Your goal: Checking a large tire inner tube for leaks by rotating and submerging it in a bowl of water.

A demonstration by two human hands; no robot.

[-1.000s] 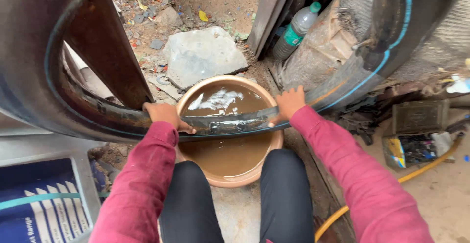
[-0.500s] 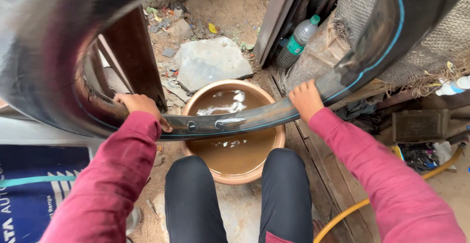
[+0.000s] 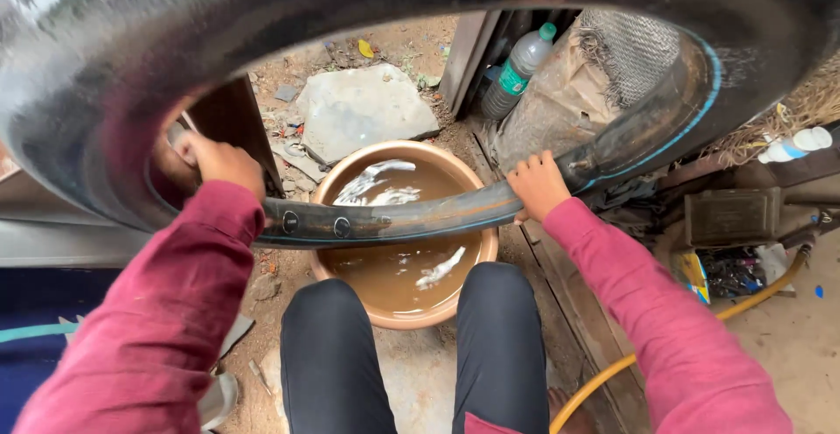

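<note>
A big black rubber inner tube with a blue line loops around the view, its lower run crossing just above a copper-coloured basin of muddy water. Two round patches show on the wet stretch. My left hand grips the tube at the left, raised beside a dark wooden post. My right hand grips it at the basin's right rim. Both arms wear maroon sleeves. My knees in dark trousers sit just below the basin.
A flat grey stone lies beyond the basin on dirt ground. A plastic bottle leans at the back by sacking. A yellow hose curves at the right, near a dark box and litter.
Both hands have turned the tube, my left hand climbing up and left along it. The tube's lower part has come up out of the water, which is rippling.
</note>
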